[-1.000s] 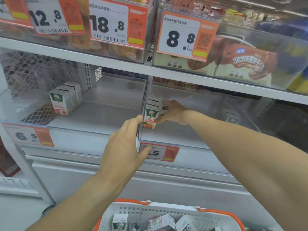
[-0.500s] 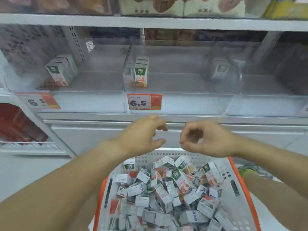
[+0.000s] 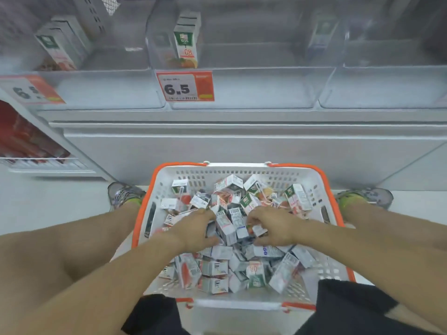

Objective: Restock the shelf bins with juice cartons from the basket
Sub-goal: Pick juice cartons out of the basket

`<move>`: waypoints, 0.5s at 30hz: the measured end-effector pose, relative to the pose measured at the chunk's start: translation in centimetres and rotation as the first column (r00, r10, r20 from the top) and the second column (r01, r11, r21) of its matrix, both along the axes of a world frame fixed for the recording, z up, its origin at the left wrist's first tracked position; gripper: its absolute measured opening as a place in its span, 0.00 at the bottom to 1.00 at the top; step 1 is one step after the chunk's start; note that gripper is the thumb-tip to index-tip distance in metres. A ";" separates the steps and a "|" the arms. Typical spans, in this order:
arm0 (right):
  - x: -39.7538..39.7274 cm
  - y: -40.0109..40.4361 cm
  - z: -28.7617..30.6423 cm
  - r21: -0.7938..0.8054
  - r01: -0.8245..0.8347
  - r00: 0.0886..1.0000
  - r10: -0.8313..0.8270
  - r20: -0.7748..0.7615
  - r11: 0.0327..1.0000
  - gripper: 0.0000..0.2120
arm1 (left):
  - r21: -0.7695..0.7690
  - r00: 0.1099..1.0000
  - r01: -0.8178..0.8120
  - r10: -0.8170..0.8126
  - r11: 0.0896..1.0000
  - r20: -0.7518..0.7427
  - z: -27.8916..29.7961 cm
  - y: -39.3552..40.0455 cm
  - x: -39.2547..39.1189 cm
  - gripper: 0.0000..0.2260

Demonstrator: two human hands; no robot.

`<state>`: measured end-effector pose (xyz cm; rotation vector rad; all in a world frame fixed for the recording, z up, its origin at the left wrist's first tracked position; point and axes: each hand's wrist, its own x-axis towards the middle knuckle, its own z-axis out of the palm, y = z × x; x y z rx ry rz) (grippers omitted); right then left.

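Note:
A white basket with an orange rim sits on the floor between my feet, heaped with several small juice cartons. Both hands are down in the heap. My left hand lies spread on the cartons, fingers and thumb on either side of an upright carton. My right hand curls its fingers round a small carton. Above, the clear middle shelf bin holds a short row of cartons at its left side. The left bin holds a few cartons.
An orange 6.5 price tag hangs on the middle bin's front. Another carton shows dimly through the bin walls further right. A white shelf base panel stands behind the basket. Red goods fill a low shelf at left. My shoes flank the basket.
My right hand left the carton in the middle bin and my left hand left the bin's edge. Both came down into the basket, and my view tilted down.

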<state>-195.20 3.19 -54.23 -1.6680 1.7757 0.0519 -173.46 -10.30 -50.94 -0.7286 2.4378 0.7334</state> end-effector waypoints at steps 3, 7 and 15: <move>0.5 0.2 -1.3 -0.033 0.039 0.998 -0.040 -0.039 0.999 0.26 | -0.202 0.992 0.126 -0.124 0.971 0.021 -2.9 0.1 -0.7 0.30; 2.0 -1.7 -1.7 -0.078 0.101 0.995 -0.102 -0.006 0.992 0.25 | -0.356 0.934 0.350 -0.351 0.866 0.065 -4.7 -0.2 -2.5 0.29; 2.7 -4.3 -4.4 -0.128 0.104 0.991 -0.113 -0.065 0.986 0.24 | -0.322 0.896 0.338 -0.407 0.884 -0.178 -6.0 -2.4 -2.8 0.19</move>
